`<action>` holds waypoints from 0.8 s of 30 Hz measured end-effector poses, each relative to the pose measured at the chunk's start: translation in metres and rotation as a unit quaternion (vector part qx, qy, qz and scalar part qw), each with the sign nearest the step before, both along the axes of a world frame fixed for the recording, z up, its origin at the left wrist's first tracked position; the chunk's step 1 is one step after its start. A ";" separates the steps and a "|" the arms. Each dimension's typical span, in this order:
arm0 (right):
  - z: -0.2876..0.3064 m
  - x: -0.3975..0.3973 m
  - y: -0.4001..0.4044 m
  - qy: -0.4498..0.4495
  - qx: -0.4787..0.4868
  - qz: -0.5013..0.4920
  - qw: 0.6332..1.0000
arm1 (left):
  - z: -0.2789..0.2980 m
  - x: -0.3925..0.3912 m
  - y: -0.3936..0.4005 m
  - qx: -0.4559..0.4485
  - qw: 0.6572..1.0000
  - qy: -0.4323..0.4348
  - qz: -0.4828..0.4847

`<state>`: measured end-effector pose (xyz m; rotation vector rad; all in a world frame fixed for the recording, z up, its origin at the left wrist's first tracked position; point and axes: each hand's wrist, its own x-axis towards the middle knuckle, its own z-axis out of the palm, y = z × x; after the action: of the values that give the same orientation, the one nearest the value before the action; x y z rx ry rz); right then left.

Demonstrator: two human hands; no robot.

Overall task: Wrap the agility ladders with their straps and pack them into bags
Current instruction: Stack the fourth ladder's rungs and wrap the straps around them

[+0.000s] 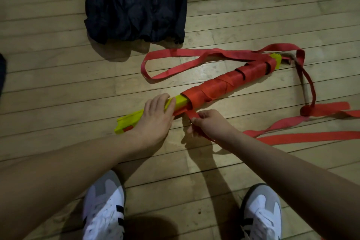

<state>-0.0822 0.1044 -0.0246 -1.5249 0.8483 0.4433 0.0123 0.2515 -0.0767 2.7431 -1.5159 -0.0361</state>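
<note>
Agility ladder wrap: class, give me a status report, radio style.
Left hand presses the yellow rungs down. Right hand pinches the red strap; loose strap trails right. Dark bags lie flat beyond, nothing packed.

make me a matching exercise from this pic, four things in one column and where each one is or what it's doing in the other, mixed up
Things:
1. left hand
2. right hand
3. dark bags
4. yellow rungs

States or places:
A. lying flat on the wood floor at the top, untouched
B. pinching the red strap near the bundle's bare end
C. bundled, partly wound in red, bare at the near end
D. pressing down on the bundle to hold it

Pairs: 1-D, 2-B, 3-A, 4-C
</note>
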 end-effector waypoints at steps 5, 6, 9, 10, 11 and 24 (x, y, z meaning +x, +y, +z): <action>0.000 -0.010 0.001 0.026 0.007 -0.006 1.000 | 0.006 -0.008 0.002 0.046 0.998 0.037 -0.018; 0.000 -0.012 0.001 0.029 0.016 -0.012 0.999 | 0.010 -0.010 0.001 0.049 0.997 0.054 -0.024; -0.002 -0.018 0.000 0.029 0.048 -0.046 0.997 | 0.016 -0.016 -0.005 0.076 0.993 0.089 0.021; -0.002 -0.019 -0.002 0.029 0.055 -0.056 0.996 | 0.018 -0.017 -0.009 0.074 0.991 0.095 0.055; -0.001 -0.020 -0.003 0.028 0.059 -0.063 0.996 | 0.020 -0.015 -0.014 0.073 0.989 0.098 0.084; 0.014 -0.007 -0.016 0.065 0.107 -0.082 0.989 | 0.034 0.023 -0.038 0.126 0.992 -0.003 0.030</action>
<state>-0.0896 0.0880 -0.0109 -1.2285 0.9863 0.4998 0.0350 0.2131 -0.0423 2.9821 -1.5277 -0.2345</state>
